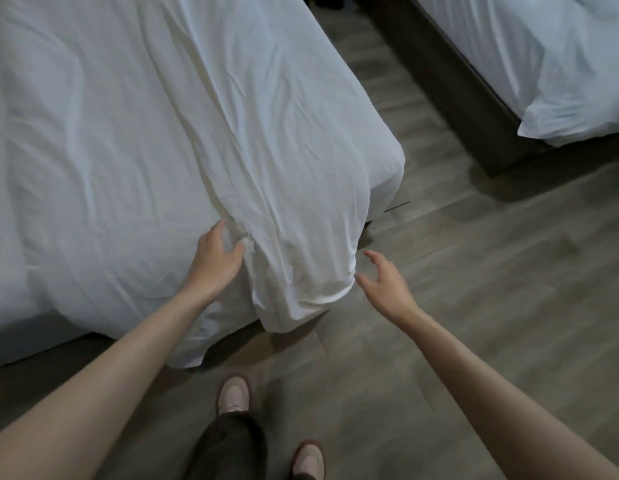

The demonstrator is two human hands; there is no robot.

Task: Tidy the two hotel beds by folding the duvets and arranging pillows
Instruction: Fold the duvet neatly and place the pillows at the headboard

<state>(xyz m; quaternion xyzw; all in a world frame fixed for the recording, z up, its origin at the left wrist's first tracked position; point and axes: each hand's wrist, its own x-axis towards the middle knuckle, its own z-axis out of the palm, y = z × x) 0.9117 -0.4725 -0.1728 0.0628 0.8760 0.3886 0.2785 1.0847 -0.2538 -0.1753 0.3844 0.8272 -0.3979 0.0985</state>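
1. Progress: early-to-mid, by my read. The duvet (pixel 266 150) on the near bed (pixel 6 299) is spread but creased, w/ a long doubled strip running down its right side & over the foot corner. It's not a neat fold yet.
2. Second bed (pixel 474 98), top right across the floor (pixel 474 271): its white bedding (pixel 571 81) looks rumpled, one corner hanging over the dark frame. Prob. untouched, but most of it is out of frame.
3. No pillows in view, so can't judge that part; I'd count it as still to do.
4. Left hand (pixel 218 254): on top of the bed near the foot edge, at the inner side of the doubled strip. Fingers curved behind a ridge of cloth, thumb in front, some fabric between them. Touching for sure; can't tell if it's an actual grip or just about to close.
5. Right hand (pixel 387 285): open, fingers spread & relaxed, holding nothing. It's off the bed, over the floor, just beside the bunched hanging corner of the duvet; nearest fingertip is at or almost at the cloth, contact unclear.
6. So the hanging corner sits between both hands, left on its inner edge, right on its outer side.
7. Left to do, as I see it: take hold of both sides of that end, square the fold, smooth the creases, then the other bed & the pillows.
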